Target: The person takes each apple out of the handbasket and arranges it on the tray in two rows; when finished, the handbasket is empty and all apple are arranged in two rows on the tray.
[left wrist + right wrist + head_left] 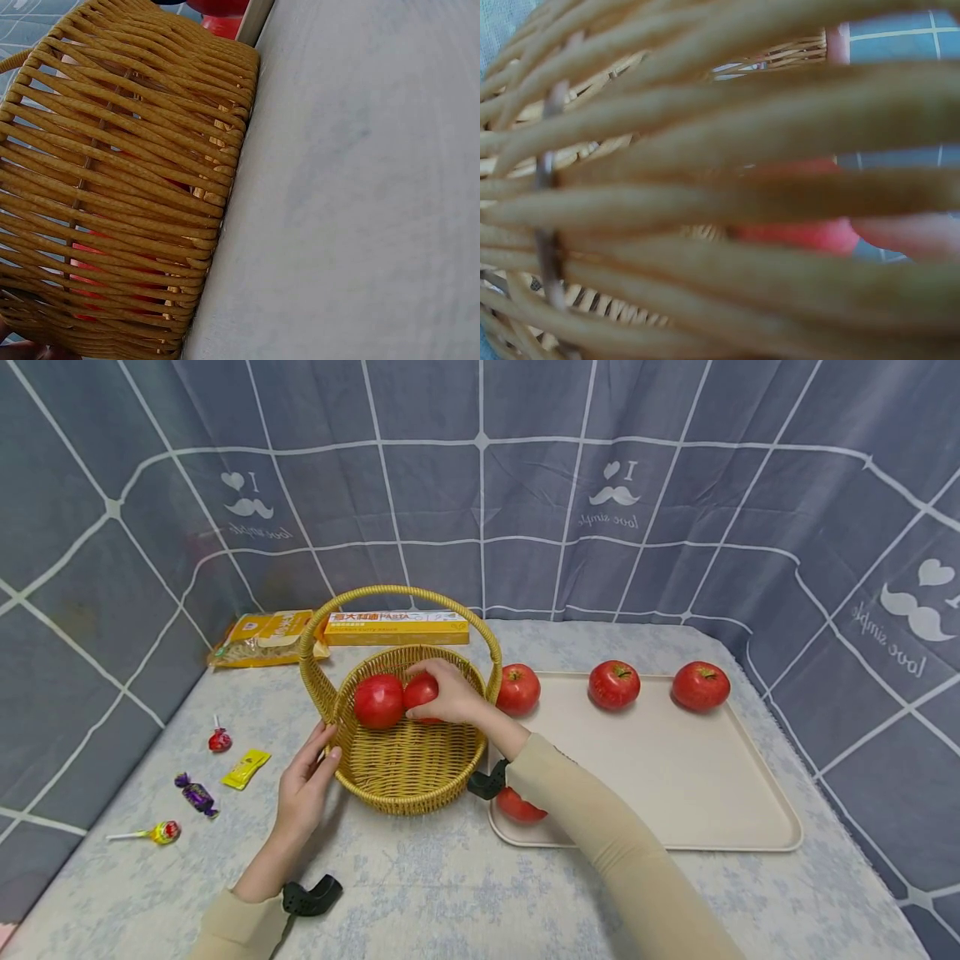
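Observation:
A golden wicker basket (397, 793) with a tall arched handle stands on the table. Inside it one red apple (378, 702) lies at the left. Beside that apple, my right hand (453, 697) reaches over the rim and grips a second apple (422, 692) between thumb and fingers. My left hand (303, 789) rests against the basket's left side, fingertips at the rim. Through the weave in the right wrist view, part of a red apple (802, 232) shows next to a blurred finger. The left wrist view is mostly the basket's outer wall (120, 165).
A cream tray (660, 777) on the right bears several apples (614, 685), one partly behind the right sleeve. Behind the basket are a yellow pasta box (397, 631) and a noodle bag (270, 639). Lollipops (165, 832) and wrapped candies (246, 769) lie at the left.

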{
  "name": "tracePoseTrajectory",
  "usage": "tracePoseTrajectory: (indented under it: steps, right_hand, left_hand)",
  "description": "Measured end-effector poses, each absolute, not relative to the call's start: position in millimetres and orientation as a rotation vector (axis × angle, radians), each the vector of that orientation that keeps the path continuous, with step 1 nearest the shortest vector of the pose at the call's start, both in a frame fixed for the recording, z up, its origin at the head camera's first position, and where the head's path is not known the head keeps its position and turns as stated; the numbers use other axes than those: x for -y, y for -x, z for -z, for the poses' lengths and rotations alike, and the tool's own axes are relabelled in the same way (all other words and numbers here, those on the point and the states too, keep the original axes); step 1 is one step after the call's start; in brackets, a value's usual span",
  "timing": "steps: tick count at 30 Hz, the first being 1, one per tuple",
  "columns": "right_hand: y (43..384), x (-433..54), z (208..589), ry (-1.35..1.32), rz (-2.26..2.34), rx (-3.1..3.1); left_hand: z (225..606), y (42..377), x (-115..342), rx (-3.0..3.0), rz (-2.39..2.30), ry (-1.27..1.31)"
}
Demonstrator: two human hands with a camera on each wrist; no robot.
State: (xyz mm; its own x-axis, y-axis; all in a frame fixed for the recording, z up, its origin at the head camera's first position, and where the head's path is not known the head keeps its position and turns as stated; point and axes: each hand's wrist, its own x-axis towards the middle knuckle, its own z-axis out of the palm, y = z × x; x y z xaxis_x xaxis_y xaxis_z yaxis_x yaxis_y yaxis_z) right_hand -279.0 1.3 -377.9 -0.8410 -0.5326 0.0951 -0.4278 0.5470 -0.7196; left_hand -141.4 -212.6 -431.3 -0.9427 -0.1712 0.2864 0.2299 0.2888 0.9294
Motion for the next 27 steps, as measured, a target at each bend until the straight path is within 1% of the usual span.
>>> tracePoseTrajectory:
  steps: [5,13,20,27]
  right_hand:
    - [277.9,-1.6,380.5,0.917,1.011,-2.603]
    - [276.4,-1.5,381.1,0.89,0.934,-2.541]
    - [269.1,2.6,372.6,1.054,0.91,-2.539]
    - [252.5,2.3,351.3,1.212,0.959,-2.449]
  left_hand:
    - [431.7,141.6,212.7,2.238,1.695,0.036]
    - [431.7,141.8,212.8,2.23,1.693,0.038]
    - [431.4,141.3,212.9,2.228,1.693,0.039]
    - [431.5,141.1,212.3,2.236,1.689,0.031]
